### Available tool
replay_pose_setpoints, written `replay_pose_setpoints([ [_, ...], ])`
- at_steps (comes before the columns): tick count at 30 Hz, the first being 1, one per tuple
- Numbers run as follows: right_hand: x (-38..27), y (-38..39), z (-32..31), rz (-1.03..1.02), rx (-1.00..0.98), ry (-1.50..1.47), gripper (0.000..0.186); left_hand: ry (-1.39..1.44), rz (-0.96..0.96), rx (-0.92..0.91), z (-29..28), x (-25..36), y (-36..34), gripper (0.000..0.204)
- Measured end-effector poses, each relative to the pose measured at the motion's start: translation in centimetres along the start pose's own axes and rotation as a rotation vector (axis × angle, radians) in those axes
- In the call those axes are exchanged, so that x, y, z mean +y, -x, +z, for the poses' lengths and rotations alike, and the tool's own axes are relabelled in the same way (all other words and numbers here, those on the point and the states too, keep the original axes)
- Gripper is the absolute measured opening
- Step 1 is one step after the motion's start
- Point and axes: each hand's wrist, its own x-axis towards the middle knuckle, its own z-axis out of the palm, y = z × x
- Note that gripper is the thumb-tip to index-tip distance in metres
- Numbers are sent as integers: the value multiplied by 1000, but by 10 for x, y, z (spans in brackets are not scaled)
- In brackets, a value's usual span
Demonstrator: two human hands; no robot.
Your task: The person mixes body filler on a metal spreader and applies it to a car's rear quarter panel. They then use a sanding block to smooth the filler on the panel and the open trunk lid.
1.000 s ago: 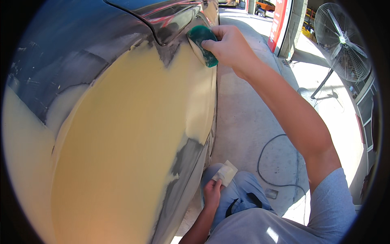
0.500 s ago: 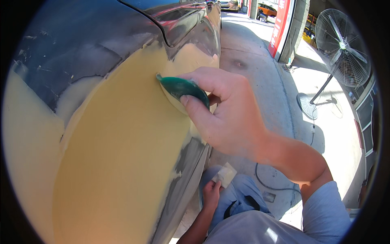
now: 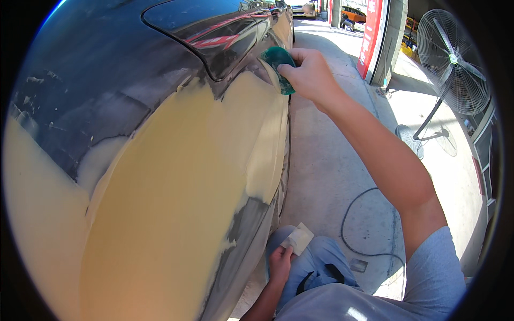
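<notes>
My right hand (image 3: 309, 75) grips a flexible green spreader (image 3: 280, 60) between thumb and fingers, arm stretched forward. The spreader's edge lies along the far upper end of the yellowish body filler (image 3: 166, 187) that coats the dark car panel (image 3: 69, 69). A lighter patch of filler (image 3: 262, 117) covers the area just behind the spreader. Low down by my knees, my left hand (image 3: 280, 262) is closed on a small pale rectangular plate (image 3: 300, 238) with a greyish smear on it. Whether it is card or plastic I cannot tell.
A large pedestal fan (image 3: 452, 59) stands on the concrete floor (image 3: 342, 160) at the right. A dark cable (image 3: 345, 224) curves along the floor near my knees. Beyond are a red banner (image 3: 369, 40), an orange car (image 3: 353, 14) and another parked car (image 3: 303, 8).
My right hand has carried the green spreader forward and slightly right, from mid-panel to its far end, straightening the arm. My left hand still holds the pale plate low down.
</notes>
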Motion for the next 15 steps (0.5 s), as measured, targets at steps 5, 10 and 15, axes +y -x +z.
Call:
replay_pose_setpoints([
  [5,-11,4,6,19,-66,-120,21,10,21,-4,3,0,1,30],
  [10,-39,38,12,-52,-95,-206,17,20,25,-12,3,0,0,29],
  [15,-75,83,20,-189,-46,-201,14,-8,6,-25,1,1,1,31],
])
